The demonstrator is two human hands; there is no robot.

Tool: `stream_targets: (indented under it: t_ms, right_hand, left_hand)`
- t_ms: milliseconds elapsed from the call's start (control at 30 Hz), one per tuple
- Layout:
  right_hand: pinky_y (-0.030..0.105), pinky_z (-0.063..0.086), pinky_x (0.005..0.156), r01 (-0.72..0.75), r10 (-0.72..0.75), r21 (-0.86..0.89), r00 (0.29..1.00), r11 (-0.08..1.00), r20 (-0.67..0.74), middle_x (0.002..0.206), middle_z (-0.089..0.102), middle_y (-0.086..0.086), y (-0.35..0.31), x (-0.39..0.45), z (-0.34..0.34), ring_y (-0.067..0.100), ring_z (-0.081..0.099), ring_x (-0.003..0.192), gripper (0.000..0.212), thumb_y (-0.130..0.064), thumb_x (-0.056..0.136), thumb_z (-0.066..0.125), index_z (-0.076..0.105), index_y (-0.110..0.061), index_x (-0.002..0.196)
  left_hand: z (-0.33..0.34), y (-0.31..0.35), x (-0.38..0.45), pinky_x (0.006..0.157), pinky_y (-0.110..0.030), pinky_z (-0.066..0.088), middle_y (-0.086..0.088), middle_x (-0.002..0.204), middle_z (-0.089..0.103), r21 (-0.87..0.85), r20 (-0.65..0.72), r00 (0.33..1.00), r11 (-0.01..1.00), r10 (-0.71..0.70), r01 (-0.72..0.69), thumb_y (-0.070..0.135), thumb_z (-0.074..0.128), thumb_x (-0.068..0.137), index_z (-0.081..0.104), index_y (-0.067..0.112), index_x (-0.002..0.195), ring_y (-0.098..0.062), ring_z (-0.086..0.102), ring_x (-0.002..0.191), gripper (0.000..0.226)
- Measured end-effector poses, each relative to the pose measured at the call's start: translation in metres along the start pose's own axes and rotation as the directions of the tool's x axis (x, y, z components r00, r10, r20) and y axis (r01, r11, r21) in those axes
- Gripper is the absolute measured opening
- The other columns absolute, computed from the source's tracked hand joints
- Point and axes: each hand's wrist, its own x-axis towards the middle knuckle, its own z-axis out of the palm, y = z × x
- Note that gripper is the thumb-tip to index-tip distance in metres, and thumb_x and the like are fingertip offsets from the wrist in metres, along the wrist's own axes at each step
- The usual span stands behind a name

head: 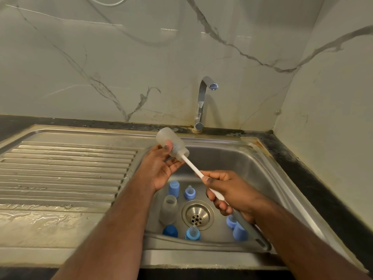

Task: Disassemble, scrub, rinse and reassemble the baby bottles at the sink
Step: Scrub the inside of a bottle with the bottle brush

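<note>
I hold the bottle (172, 144) in my left hand (161, 168), thumb pressed on its side and fingers curled beneath it, up over the far left corner of the sink (232, 158). Its long axis tilts: closed base up and far left, open mouth down and near right, straight toward my right hand (228, 190). That hand is wrapped round the brush handle (201, 175), fingers curled and thumb along the white shaft, and the shaft runs on the same diagonal line into the bottle's mouth, with the brush head inside as a dim grey shape. The grey end of the handle sticks out behind my right wrist toward the near right rim. I judge this is the scrubbing step, and what counts is keeping handle and bottle on 1 line so the brush slides and turns without jamming at the neck. Below, on the sink floor round the drain (197, 216), stand a second clear bottle (169, 211), 2 teats in blue rings (189, 192) and several blue caps (174, 188), still apart. The tap (203, 102) is not running. The ribbed drainboard (64, 170) to the left is wet, and the worktop (302, 174) meets a marble-look wall.
</note>
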Motion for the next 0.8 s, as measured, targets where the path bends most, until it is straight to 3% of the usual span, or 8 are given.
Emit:
stream_targets:
  t_ms: [267, 467, 700, 800]
  right_hand:
    - [0.017, 0.03, 0.033, -0.114, 0.084, 0.239, 0.988, 0.964, 0.129, 0.066, 0.052, 0.008, -0.002, -0.005, -0.008, 0.009, 0.036, 0.041, 0.027, -0.018, 0.105, 0.048, 0.068, -0.019, 0.123]
    - [0.018, 0.03, 0.034, -0.097, 0.081, 0.18, 0.992, 0.979, 0.096, 0.066, 0.053, 0.008, 0.0, -0.006, -0.01, 0.009, 0.036, 0.042, 0.026, -0.018, 0.105, 0.049, 0.068, -0.02, 0.122]
    - [0.02, 0.029, 0.035, -0.046, 0.031, 0.244, 0.997, 0.969, 0.064, 0.068, 0.054, 0.007, -0.002, 0.003, -0.001, 0.011, 0.036, 0.044, 0.029, -0.019, 0.105, 0.047, 0.06, -0.022, 0.131]
    - [0.022, 0.032, 0.037, 0.006, -0.008, 0.044, 0.999, 0.999, 0.042, 0.067, 0.056, 0.006, -0.004, 0.0, 0.0, 0.011, 0.039, 0.045, 0.029, -0.021, 0.105, 0.048, 0.059, -0.034, 0.129]
  left_hand:
    - [-0.001, 0.006, -0.002, 0.075, -0.047, 0.064, -0.025, 0.124, 0.066, -0.046, -0.011, 0.999, 0.998, 0.032, -0.033, 0.016, 0.063, 0.098, 0.052, 0.003, 0.131, -0.037, 0.074, 0.099, 0.038]
    - [0.0, 0.006, -0.003, 0.069, -0.045, 0.063, -0.024, 0.119, 0.068, -0.067, -0.03, 0.999, 0.997, 0.022, -0.024, 0.017, 0.062, 0.1, 0.053, 0.003, 0.125, -0.035, 0.076, 0.094, 0.03]
    - [0.008, -0.004, -0.009, 0.077, -0.042, 0.063, -0.028, 0.126, 0.066, 0.016, 0.11, 0.991, 0.997, -0.075, 0.074, 0.024, 0.066, 0.092, 0.046, -0.001, 0.14, -0.038, 0.07, 0.111, 0.057]
    - [0.005, -0.003, -0.007, 0.079, -0.042, 0.063, -0.028, 0.126, 0.066, 0.009, 0.114, 0.991, 0.998, -0.07, 0.07, 0.026, 0.067, 0.088, 0.046, -0.001, 0.14, -0.039, 0.069, 0.112, 0.062]
